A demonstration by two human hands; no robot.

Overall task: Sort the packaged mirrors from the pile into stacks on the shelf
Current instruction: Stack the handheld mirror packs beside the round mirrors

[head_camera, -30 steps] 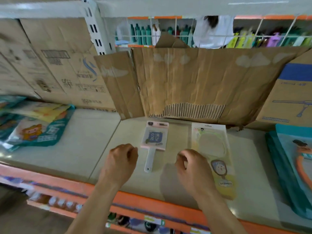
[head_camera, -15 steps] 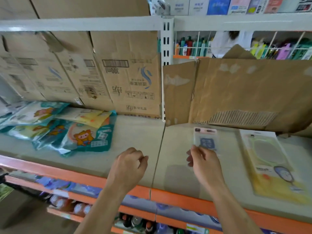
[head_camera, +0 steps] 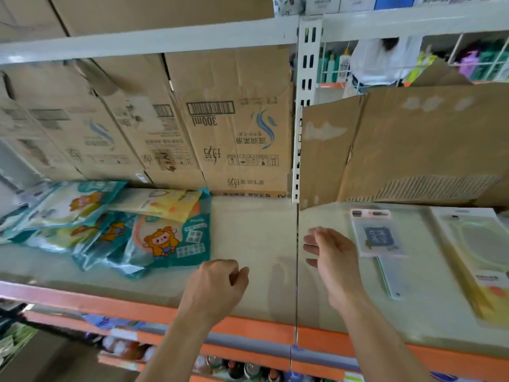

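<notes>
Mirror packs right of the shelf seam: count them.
2. Pink-topped pack beside the right hand; yellow pack at the frame's right edge, cropped, so more may be hidden.

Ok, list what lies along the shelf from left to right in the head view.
pile of teal packaged mirrors → left hand → right hand → pink-topped handled mirror pack → yellow-green mirror pack

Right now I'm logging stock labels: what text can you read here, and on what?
"300ml": upside down on the cardboard box, under its barcode.
Chinese print on that box: too blurred to quote.
Blue label on the pink-topped mirror pack: blurred.
Print on the teal cartoon packs and the yellow-green mirror pack: unreadable.
</notes>
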